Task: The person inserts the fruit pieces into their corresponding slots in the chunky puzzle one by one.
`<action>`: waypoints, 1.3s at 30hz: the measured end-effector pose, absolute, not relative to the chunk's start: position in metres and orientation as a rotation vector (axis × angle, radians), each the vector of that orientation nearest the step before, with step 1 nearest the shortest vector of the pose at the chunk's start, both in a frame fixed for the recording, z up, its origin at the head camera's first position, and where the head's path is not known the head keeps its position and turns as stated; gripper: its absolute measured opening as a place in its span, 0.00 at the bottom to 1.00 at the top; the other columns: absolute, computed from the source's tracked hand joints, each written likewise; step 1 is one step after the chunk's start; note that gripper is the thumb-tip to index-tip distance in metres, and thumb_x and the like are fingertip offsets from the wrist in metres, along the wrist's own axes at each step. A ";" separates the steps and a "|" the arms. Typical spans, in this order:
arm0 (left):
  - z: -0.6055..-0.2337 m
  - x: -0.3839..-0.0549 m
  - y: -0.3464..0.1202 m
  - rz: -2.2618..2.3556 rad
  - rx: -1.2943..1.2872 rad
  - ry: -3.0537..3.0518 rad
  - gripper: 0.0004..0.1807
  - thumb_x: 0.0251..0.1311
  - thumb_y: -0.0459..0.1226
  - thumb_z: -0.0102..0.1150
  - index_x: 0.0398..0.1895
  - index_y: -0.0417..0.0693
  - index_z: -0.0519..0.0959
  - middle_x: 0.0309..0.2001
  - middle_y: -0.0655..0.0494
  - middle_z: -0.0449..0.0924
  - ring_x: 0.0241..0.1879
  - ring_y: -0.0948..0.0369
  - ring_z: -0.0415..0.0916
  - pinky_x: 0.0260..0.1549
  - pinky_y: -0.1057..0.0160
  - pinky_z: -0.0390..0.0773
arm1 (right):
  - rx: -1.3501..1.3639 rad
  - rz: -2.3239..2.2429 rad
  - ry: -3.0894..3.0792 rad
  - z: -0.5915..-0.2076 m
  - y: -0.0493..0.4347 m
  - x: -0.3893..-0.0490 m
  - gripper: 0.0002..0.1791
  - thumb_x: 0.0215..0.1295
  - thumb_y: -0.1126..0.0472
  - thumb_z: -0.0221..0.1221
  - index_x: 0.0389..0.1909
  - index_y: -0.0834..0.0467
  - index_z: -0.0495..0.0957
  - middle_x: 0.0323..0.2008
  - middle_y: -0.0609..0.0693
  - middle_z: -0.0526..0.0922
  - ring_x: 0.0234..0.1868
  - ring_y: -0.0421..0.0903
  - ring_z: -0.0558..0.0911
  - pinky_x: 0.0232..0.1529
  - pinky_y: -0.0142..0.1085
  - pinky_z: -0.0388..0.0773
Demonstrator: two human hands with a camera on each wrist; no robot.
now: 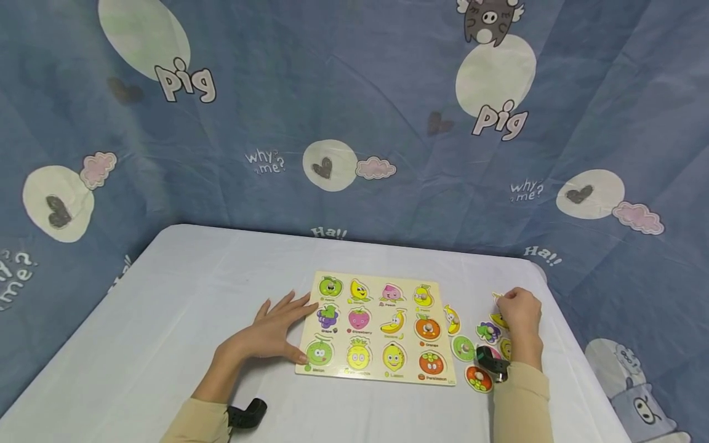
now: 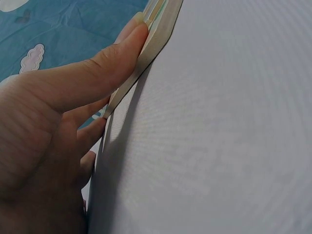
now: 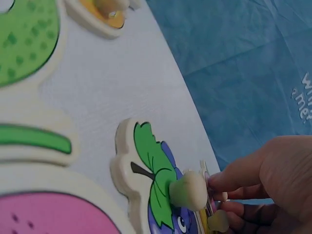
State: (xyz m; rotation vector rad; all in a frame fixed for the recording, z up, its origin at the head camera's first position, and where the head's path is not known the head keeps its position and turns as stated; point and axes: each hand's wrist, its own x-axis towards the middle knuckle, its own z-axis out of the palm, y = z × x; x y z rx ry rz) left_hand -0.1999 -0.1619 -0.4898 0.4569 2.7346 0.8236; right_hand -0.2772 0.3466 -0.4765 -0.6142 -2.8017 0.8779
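A wooden fruit puzzle board [image 1: 411,354] lies on the table. My left hand [image 1: 274,332] is at its left side, thumb on the lower left corner, fingers spread along the edge. In the left wrist view the thumb [image 2: 105,73] presses the board's rim [image 2: 151,48]. To the right, my right hand [image 1: 520,311] pinches a small puzzle piece [image 1: 496,296], mostly hidden by the fingers; its fruit cannot be told. The grape piece [image 3: 156,180], with its wooden knob, lies nearest that hand in the right wrist view. Knobs show on the board's pear [image 1: 423,296] and orange [image 1: 428,328].
Loose knobbed pieces lie right of the board: a banana [image 1: 452,320], a round green one [image 1: 463,348], a red one [image 1: 479,378] and several others partly under the right arm. White cloth covers the table [image 1: 166,320]. A blue patterned curtain [image 1: 354,111] hangs behind.
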 end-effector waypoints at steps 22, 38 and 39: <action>-0.488 -0.200 -0.162 0.820 0.450 2.738 0.63 0.28 0.61 0.79 0.75 0.60 0.63 0.80 0.53 0.51 0.80 0.43 0.37 0.72 0.29 0.30 | -0.604 0.894 -2.826 -0.474 0.342 -0.283 0.09 0.62 0.63 0.56 0.35 0.67 0.78 0.38 0.65 0.80 0.38 0.57 0.76 0.31 0.41 0.72; -0.491 -0.200 -0.163 0.837 0.475 2.739 0.63 0.27 0.64 0.77 0.75 0.60 0.63 0.79 0.53 0.52 0.80 0.44 0.37 0.72 0.29 0.30 | -0.397 0.813 -2.808 -0.471 0.310 -0.288 0.06 0.56 0.68 0.55 0.31 0.65 0.80 0.35 0.63 0.82 0.36 0.56 0.76 0.28 0.37 0.69; -0.491 -0.200 -0.163 0.841 0.479 2.740 0.63 0.27 0.64 0.77 0.75 0.60 0.63 0.79 0.53 0.53 0.80 0.43 0.38 0.72 0.29 0.30 | -0.384 0.809 -2.807 -0.470 0.309 -0.289 0.06 0.56 0.68 0.55 0.31 0.65 0.80 0.35 0.63 0.81 0.35 0.56 0.76 0.27 0.36 0.68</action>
